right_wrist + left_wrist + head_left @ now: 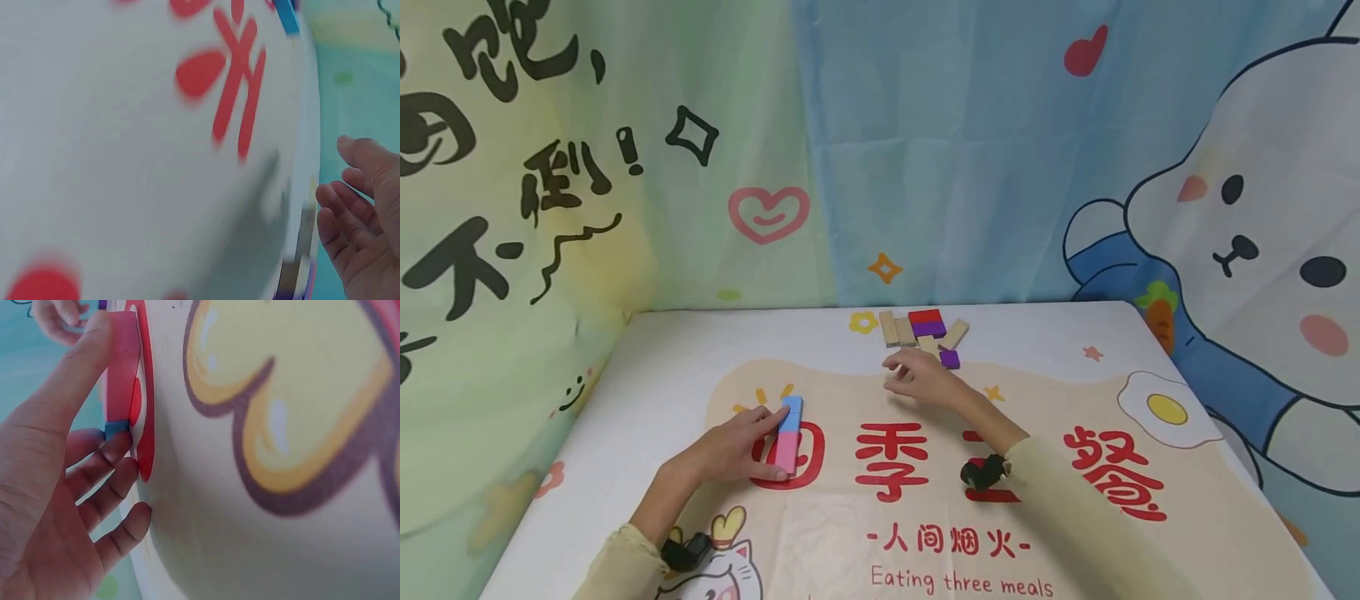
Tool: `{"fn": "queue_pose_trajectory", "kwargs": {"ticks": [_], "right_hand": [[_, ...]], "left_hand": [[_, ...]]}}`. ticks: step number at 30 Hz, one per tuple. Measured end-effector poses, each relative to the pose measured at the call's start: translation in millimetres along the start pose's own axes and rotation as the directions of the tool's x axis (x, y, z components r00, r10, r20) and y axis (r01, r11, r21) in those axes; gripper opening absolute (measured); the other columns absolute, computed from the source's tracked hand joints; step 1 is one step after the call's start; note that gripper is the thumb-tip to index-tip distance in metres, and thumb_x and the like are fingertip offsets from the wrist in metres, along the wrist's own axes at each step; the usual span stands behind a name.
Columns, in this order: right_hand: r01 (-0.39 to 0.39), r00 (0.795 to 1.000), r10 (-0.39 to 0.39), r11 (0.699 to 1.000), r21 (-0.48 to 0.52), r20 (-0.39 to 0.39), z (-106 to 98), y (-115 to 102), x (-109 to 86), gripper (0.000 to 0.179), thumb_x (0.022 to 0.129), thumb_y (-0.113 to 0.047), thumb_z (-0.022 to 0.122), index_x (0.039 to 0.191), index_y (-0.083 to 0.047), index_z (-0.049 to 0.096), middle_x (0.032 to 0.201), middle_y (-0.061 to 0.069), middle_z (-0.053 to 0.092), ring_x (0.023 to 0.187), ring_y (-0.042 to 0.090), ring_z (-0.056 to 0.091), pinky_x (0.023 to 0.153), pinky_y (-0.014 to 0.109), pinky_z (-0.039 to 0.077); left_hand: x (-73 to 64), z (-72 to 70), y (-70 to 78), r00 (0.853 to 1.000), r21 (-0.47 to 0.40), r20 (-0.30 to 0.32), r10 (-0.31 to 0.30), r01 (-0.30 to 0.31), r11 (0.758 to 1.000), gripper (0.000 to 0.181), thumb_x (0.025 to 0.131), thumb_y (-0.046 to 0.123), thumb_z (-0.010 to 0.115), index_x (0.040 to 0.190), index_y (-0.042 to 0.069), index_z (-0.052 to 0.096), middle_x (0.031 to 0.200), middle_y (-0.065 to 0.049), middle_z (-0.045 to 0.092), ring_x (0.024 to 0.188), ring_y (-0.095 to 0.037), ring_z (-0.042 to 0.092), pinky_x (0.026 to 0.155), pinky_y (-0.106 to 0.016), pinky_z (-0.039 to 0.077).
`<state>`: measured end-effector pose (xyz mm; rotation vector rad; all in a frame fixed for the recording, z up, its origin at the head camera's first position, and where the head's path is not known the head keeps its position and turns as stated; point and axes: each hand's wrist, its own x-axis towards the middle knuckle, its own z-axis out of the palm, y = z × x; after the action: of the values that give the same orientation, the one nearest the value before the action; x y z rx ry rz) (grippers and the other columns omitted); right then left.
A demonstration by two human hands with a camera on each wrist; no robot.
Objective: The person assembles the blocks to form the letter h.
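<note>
My left hand (730, 448) holds a pink block (787, 454) and a blue block (792, 412), which lie end to end on the printed table cover. Its thumb is at the near pink end and its index finger at the far blue end. In the left wrist view the thumb lies along the pink block (122, 372), with the fingers by the blue block (116, 429). Just in front of a group of blocks hovers my right hand (925, 380), its fingers loosely bent around nothing. The right wrist view shows that hand (365, 231) above the cover.
At the table's far edge lie a red block (924, 316), a purple block (929, 329) and several plain wooden blocks (889, 328). A smaller purple block (950, 359) sits nearer, partly behind the right hand. A printed curtain (940, 167) hangs behind the table.
</note>
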<state>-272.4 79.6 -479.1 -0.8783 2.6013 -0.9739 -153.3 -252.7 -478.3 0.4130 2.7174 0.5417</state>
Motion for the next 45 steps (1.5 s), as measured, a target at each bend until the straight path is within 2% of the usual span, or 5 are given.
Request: {"fn": "queue_pose_trajectory", "kwargs": {"ticks": [5,12,19,30,45], "right_hand": [[-0.067,0.995,0.068,0.998,0.008,-0.078,-22,27,-17.3,0.037,0.09,-0.018,0.069,0.122,0.0,0.061,0.114,0.015,0.063,0.1,0.025,0.064,0.088,0.038,0.056],[-0.083,0.989,0.08,0.996,-0.022,-0.125,-37,44,-26.2,0.035,0.089,-0.015,0.071,0.118,0.001,0.062,0.109,0.015,0.063,0.095,0.024,0.063,0.087,0.039,0.056],[-0.142,0.985,0.132,0.985,-0.093,-0.113,-44,52,-25.5,0.038,0.089,-0.017,0.07,0.121,0.0,0.061,0.11,0.015,0.061,0.099,0.026,0.061,0.088,0.039,0.055],[-0.249,0.961,0.239,0.967,-0.058,-0.141,-49,64,-25.7,0.043,0.091,-0.018,0.068,0.13,-0.003,0.058,0.121,0.015,0.058,0.108,0.029,0.059,0.087,0.037,0.056],[-0.259,0.963,0.245,0.956,-0.137,-0.111,-48,72,-21.4,0.044,0.089,-0.02,0.072,0.127,-0.002,0.061,0.123,0.018,0.055,0.108,0.03,0.058,0.095,0.044,0.052]], "left_hand": [[-2.1,-1.1,0.8,1.0,0.025,-0.014,0.024,-0.024,0.999,0.102,0.069,0.061,0.077,0.151,0.019,0.035,0.126,-0.004,0.051,0.107,-0.016,0.046,0.074,-0.027,0.051],[-2.0,-1.8,2.0,1.0,0.036,-0.016,0.022,-0.022,0.999,0.101,0.07,0.06,0.077,0.151,0.018,0.035,0.126,-0.004,0.05,0.108,-0.016,0.047,0.074,-0.027,0.051],[0.4,-2.1,2.8,1.0,0.035,-0.015,0.019,-0.018,0.999,0.102,0.07,0.061,0.077,0.152,0.019,0.034,0.125,-0.003,0.05,0.107,-0.015,0.046,0.074,-0.027,0.05],[0.6,-2.0,2.6,1.0,0.029,-0.001,0.009,-0.009,1.0,0.103,0.069,0.061,0.078,0.152,0.019,0.034,0.126,-0.004,0.05,0.109,-0.016,0.046,0.073,-0.027,0.051],[0.8,0.8,0.5,1.0,0.04,-0.015,0.018,-0.018,0.999,0.102,0.069,0.059,0.079,0.151,0.019,0.035,0.126,-0.004,0.05,0.109,-0.016,0.046,0.072,-0.025,0.051]]}}
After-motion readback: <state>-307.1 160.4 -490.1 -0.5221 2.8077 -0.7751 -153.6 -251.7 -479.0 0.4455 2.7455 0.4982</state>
